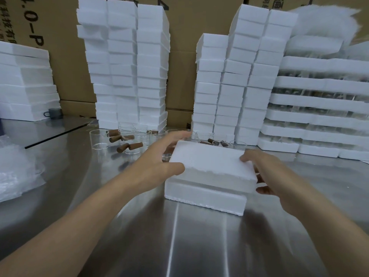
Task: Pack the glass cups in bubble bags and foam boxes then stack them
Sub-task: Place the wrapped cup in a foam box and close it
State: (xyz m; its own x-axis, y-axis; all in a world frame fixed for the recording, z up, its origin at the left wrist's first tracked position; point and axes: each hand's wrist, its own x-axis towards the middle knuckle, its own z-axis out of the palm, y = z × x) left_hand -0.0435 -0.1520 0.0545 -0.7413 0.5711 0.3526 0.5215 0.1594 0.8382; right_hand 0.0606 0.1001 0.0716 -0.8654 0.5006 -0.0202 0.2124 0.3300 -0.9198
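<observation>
Head view, looking down at a steel table (189, 236). At the centre of the frame lies a white foam box base (205, 194), and a foam lid (211, 158) sits skewed on top of it, overhanging to the right.

The left hand (159, 158) grips the lid's left end, thumb on the near edge and fingers spread along the far side. The right hand (267, 176) grips the right end, thumb on top and fingers curled beneath.

The foam is probably very light and stiff but crumbly, its edges already ragged, so holding it at both ends with gentle pressure seems wise.

Clear glass cups (99, 138), fragile and likely slippery, stand at centre left beyond the hands, among brown stoppers (127, 146). Bubble bags (16, 166) lie at the left edge. Tall stacks of foam boxes (127, 66) fill the upper frame.

The lid hides whatever the box contains. The cups are transparent and overlap, so they are hard to count.
</observation>
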